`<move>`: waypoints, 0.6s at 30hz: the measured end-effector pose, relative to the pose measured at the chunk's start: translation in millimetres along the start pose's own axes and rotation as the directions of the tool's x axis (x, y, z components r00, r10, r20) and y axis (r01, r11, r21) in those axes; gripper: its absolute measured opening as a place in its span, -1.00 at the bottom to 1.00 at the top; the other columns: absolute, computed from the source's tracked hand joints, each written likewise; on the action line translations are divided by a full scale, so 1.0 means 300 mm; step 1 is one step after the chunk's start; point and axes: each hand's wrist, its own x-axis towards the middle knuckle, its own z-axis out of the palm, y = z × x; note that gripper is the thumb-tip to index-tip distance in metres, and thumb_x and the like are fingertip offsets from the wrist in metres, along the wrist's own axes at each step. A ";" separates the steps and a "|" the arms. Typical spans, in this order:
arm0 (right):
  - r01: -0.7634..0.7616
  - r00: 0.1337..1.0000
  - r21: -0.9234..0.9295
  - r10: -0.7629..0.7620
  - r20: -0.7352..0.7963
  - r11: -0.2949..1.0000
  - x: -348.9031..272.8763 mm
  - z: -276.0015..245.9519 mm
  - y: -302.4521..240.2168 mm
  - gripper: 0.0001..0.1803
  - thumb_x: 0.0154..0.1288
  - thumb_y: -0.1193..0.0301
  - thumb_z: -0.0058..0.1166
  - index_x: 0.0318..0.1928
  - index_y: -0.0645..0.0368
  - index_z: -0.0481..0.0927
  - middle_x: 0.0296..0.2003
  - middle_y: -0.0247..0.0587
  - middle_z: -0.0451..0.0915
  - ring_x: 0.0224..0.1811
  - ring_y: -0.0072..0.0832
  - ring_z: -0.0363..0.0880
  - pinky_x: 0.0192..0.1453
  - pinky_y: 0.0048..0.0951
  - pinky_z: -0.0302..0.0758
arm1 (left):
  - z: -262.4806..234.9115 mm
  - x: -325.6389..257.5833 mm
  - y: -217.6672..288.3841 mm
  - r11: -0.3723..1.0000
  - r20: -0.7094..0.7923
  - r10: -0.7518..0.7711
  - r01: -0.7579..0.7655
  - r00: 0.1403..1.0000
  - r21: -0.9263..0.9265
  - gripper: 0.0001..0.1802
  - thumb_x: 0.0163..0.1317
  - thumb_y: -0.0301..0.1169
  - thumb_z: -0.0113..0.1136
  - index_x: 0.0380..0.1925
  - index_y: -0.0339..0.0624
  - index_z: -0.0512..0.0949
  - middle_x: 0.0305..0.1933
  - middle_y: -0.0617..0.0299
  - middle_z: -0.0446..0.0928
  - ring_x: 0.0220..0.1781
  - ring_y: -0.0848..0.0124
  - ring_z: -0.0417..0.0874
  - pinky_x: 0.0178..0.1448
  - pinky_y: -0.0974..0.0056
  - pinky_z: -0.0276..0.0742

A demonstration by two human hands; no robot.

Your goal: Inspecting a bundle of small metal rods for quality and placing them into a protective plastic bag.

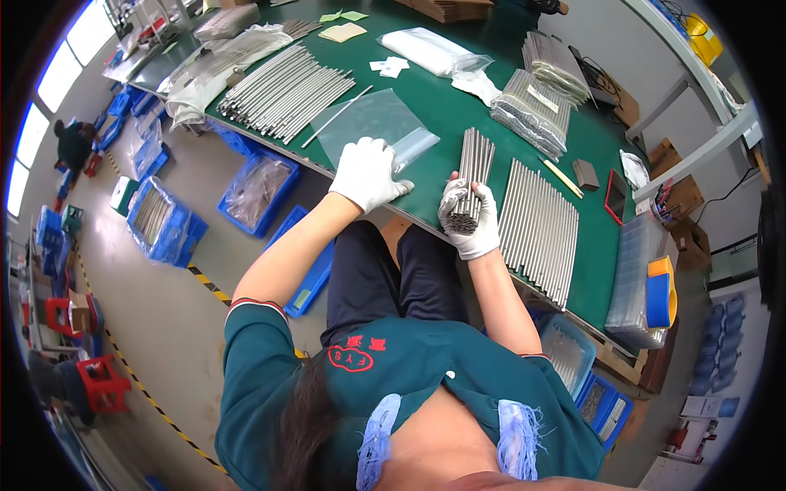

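My right hand (476,225), in a white glove with bare fingertips, is wrapped round a bundle of thin metal rods (477,159) at its near end. The bundle stretches away over the green table. My left hand (368,173), also gloved, lies on the near part of a clear plastic bag (378,119), its thumb spread to the right. One loose rod (337,116) lies along the bag's left side. Right of the bundle, a row of metal rods (540,225) lies side by side near the edge. Another spread of rods (282,90) lies to the left.
Wrapped rod packs (536,106) are stacked at the back right, beside a white plastic package (430,51). A phone (616,196), a small block (585,174) and a tape roll (661,293) sit at the right. Blue crates (258,192) stand on the floor at the left.
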 end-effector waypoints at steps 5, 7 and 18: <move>-0.003 1.000 0.030 0.003 -0.014 1.000 -0.001 0.008 0.005 -0.63 0.15 0.47 0.11 -0.01 0.20 0.42 -0.32 -0.36 0.53 -0.30 -0.50 0.56 -0.11 -0.31 0.57 | 0.039 0.014 -0.036 0.998 0.006 0.037 -0.038 0.999 0.045 -0.47 0.10 0.10 0.17 -0.28 -0.19 0.64 -0.18 0.07 0.58 -0.11 0.12 0.57 -0.06 0.13 0.53; 0.001 1.000 0.019 -0.001 -0.015 1.000 -0.001 0.010 0.006 -0.63 0.14 0.47 0.12 -0.01 0.21 0.42 -0.32 -0.36 0.53 -0.31 -0.50 0.56 -0.11 -0.31 0.57 | 0.043 0.021 -0.043 1.000 0.036 -0.002 0.001 0.999 0.030 -0.56 0.21 0.04 0.08 -0.28 -0.10 0.66 -0.27 0.05 0.60 -0.17 0.10 0.61 -0.12 0.08 0.55; 0.009 1.000 0.018 -0.009 -0.015 1.000 0.002 0.008 0.002 -0.60 0.11 0.50 0.14 0.00 0.22 0.40 -0.33 -0.36 0.53 -0.31 -0.50 0.56 -0.12 -0.31 0.57 | 0.060 0.044 -0.121 0.988 0.082 -0.040 0.051 0.996 -0.147 -0.68 0.25 -0.14 -0.02 -0.20 0.01 0.66 -0.25 -0.02 0.63 -0.17 0.03 0.65 -0.05 0.06 0.56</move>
